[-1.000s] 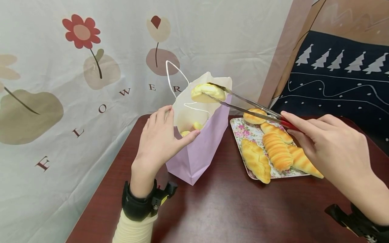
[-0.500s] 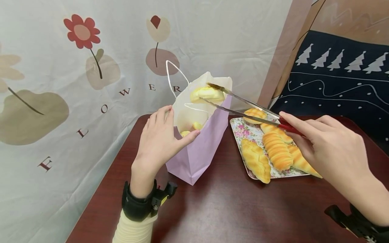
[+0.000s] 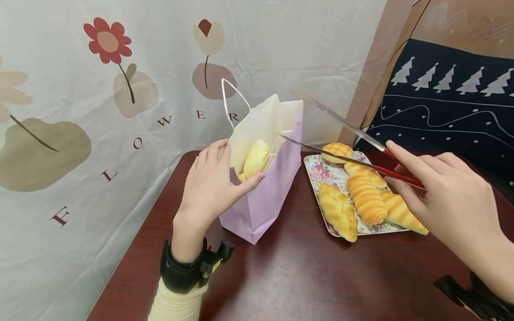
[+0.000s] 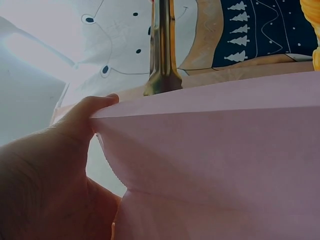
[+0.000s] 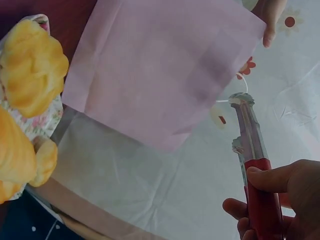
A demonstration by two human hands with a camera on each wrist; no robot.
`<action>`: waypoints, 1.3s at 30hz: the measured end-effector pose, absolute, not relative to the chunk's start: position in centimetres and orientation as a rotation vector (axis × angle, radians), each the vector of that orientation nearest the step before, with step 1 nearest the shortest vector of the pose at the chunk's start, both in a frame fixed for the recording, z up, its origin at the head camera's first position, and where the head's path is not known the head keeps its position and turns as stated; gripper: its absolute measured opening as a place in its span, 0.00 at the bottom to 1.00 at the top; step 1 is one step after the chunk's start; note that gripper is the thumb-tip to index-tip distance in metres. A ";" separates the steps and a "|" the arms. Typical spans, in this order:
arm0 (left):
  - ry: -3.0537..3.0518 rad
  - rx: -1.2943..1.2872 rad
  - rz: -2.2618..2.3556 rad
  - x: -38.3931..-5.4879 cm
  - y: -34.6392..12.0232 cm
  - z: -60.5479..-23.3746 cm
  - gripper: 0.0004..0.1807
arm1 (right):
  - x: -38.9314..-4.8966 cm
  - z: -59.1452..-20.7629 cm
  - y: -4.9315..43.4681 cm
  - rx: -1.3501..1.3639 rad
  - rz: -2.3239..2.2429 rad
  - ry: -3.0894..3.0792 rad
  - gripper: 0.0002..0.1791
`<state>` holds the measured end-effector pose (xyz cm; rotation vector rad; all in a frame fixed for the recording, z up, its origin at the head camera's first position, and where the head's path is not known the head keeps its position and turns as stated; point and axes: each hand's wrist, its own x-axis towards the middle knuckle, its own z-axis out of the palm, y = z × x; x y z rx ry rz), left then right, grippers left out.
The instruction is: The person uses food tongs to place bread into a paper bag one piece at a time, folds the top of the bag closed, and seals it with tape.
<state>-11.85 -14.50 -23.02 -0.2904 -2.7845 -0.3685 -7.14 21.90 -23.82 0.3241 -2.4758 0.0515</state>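
My left hand [image 3: 210,183] holds the near left rim of a lilac paper bag [image 3: 267,196], its thumb at the edge in the left wrist view. The bag stands with its mouth facing me, showing white inside. A pale yellow bun [image 3: 256,158] lies in the bag, partly hidden by the rim and my thumb. My right hand [image 3: 449,196] grips red-handled metal tongs [image 3: 345,122] to the right of the bag. The tongs are spread apart with nothing between their arms; the lower tip overlaps the bag's mouth. In the right wrist view, fingers and thumb wrap the red handle [image 5: 265,210].
A floral tray [image 3: 321,171] right of the bag carries several breads, among them a ridged roll [image 3: 366,200] and a braided bread [image 3: 338,211]. A white rope handle [image 3: 225,96] rises from the bag. A flower-print cloth [image 3: 160,58] hangs behind the dark red table [image 3: 305,276].
The yellow bun has left the tongs and dropped down into the bag. The tongs have spread and drawn back slightly right. My left hand stays at the rim.
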 end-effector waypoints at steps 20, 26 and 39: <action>-2.758 -0.324 -0.380 -11.8 -14.6 -23.3 0.51 | -4.1 -28.6 26.4 0.188 0.087 -2.669 0.52; -2.761 -0.325 -0.372 -11.8 -14.6 -23.3 0.51 | -3.1 -30.2 27.5 0.175 0.055 -2.747 0.51; -2.765 -0.325 -0.371 -11.9 -14.6 -23.2 0.51 | -2.5 -32.1 29.0 0.138 0.079 -2.904 0.43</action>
